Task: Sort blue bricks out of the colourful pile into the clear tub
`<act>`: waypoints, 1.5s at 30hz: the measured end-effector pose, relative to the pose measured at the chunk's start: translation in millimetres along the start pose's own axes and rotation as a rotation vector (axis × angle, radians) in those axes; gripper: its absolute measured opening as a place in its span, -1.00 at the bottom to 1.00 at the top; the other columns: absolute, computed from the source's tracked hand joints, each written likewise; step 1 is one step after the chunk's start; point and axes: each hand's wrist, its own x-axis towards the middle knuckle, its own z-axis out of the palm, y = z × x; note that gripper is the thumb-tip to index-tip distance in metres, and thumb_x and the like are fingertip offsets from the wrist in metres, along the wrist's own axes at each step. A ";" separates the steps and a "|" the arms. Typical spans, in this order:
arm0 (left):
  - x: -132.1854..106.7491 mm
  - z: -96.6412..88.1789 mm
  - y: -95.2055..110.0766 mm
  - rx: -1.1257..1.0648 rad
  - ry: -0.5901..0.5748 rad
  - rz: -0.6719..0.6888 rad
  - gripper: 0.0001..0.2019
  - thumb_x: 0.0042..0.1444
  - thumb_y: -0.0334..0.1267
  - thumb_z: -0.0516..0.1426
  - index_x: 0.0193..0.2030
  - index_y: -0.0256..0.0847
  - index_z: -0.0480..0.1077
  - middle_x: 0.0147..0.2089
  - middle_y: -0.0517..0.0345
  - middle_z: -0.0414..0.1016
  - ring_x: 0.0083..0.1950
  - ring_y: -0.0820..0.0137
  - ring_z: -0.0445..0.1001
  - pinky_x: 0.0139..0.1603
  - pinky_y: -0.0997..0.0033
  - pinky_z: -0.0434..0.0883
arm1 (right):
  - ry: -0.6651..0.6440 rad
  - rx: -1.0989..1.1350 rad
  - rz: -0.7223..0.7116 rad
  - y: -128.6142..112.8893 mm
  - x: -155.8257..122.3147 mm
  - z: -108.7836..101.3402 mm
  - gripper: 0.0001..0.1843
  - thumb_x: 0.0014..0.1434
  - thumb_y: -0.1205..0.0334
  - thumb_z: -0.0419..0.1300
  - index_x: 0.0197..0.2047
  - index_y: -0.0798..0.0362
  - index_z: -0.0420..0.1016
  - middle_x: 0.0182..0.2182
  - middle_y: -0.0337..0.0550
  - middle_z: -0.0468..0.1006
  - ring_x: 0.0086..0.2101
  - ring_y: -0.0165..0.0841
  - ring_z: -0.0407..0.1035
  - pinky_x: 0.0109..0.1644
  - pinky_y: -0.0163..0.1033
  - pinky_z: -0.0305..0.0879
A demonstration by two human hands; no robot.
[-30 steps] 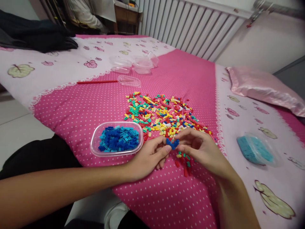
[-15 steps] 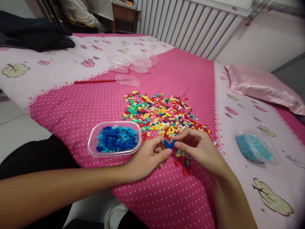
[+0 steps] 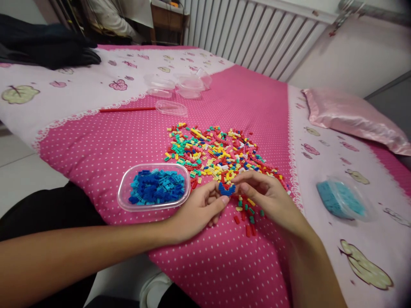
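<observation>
My left hand and my right hand meet over the pink dotted bedspread, both pinching a small clump of dark blue bricks between their fingertips. Just beyond them lies a spread heap of tiny mixed-colour bricks in red, yellow, green and blue. A few loose red and green bricks lie under my right hand. To the left of my left hand stands a clear plastic tub filled with blue bricks.
A second clear tub of light blue bricks sits at the right on the pale border. Empty clear tubs and lids and a red stick lie further back. A pink pillow is at the far right, dark clothing at the far left.
Both hands with the blue clump have shifted slightly left and away from me. More loose red and green bricks now show beneath my right hand.
</observation>
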 end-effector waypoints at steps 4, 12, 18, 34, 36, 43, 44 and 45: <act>0.7 -0.9 -0.4 0.027 -0.001 -0.003 -0.77 0.29 -0.09 0.11 -0.20 -0.23 0.26 -0.48 0.33 0.27 -0.53 0.58 0.24 -0.51 0.52 0.21 | -0.021 0.028 0.037 1.1 0.4 3.2 -0.77 0.14 0.04 0.40 -0.18 -0.04 0.63 -0.28 -0.15 0.66 -0.28 -0.32 0.54 -0.17 -0.23 0.48; -1.1 0.0 4.2 0.021 -0.035 0.011 -0.78 0.28 -0.11 0.11 -0.15 -0.24 0.27 -0.49 0.34 0.25 -0.53 0.57 0.21 -0.52 0.52 0.16 | -0.021 0.011 0.056 0.9 1.4 6.0 -0.85 0.14 0.13 0.38 -0.23 -0.01 0.64 -0.33 -0.15 0.67 -0.34 -0.33 0.54 -0.20 -0.21 0.48; 1.0 -2.6 -0.3 0.037 -0.007 -0.017 -0.70 0.32 0.00 0.04 -0.27 -0.22 0.22 -0.43 0.27 0.31 -0.53 0.58 0.27 -0.51 0.53 0.24 | -0.046 -0.019 0.050 0.0 -0.1 1.5 -0.80 0.19 0.06 0.35 -0.14 -0.08 0.67 -0.24 -0.14 0.69 -0.26 -0.29 0.56 -0.13 -0.17 0.49; 3.8 -2.4 -7.0 -0.107 0.059 -0.068 -0.68 0.35 0.00 0.00 -0.30 -0.22 0.22 -0.45 0.29 0.33 -0.58 0.61 0.27 -0.54 0.58 0.26 | 0.075 -0.787 -0.130 24.1 3.3 -3.7 -0.77 0.25 0.31 0.25 -0.02 0.03 0.60 -0.10 -0.02 0.55 -0.07 -0.14 0.45 0.06 -0.01 0.37; 3.9 -3.1 -9.8 -0.120 0.066 -0.069 -0.68 0.36 -0.01 0.00 -0.29 -0.23 0.23 -0.44 0.27 0.34 -0.57 0.61 0.28 -0.54 0.58 0.27 | 0.083 -0.782 -0.118 22.3 4.5 -5.1 -0.80 0.25 0.39 0.20 -0.10 0.04 0.59 -0.17 -0.06 0.57 -0.15 -0.19 0.48 -0.02 -0.05 0.40; 4.8 -4.7 -14.3 -0.136 0.064 -0.033 -0.69 0.37 -0.01 -0.01 -0.24 -0.23 0.24 -0.43 0.26 0.35 -0.53 0.58 0.32 -0.52 0.57 0.30 | 0.208 -0.754 -0.155 22.0 4.3 -8.5 -0.80 0.28 0.35 0.21 -0.07 0.01 0.62 -0.10 -0.08 0.67 -0.04 -0.16 0.49 0.10 0.00 0.35; 4.8 -4.6 -13.9 -0.137 0.065 -0.031 -0.69 0.37 0.00 -0.01 -0.24 -0.22 0.24 -0.42 0.26 0.35 -0.53 0.58 0.33 -0.52 0.57 0.30 | 0.178 -0.751 -0.174 21.5 4.3 -6.6 -0.80 0.27 0.33 0.24 -0.06 0.00 0.62 -0.08 -0.09 0.66 -0.02 -0.16 0.47 0.12 0.01 0.33; 4.8 -4.5 -13.3 -0.134 0.066 -0.032 -0.69 0.37 0.00 -0.01 -0.23 -0.22 0.24 -0.41 0.25 0.36 -0.52 0.58 0.33 -0.51 0.56 0.31 | 0.131 -0.753 -0.192 20.9 4.4 -4.2 -0.82 0.25 0.32 0.28 -0.08 -0.01 0.63 -0.07 -0.09 0.65 -0.01 -0.16 0.46 0.12 0.01 0.33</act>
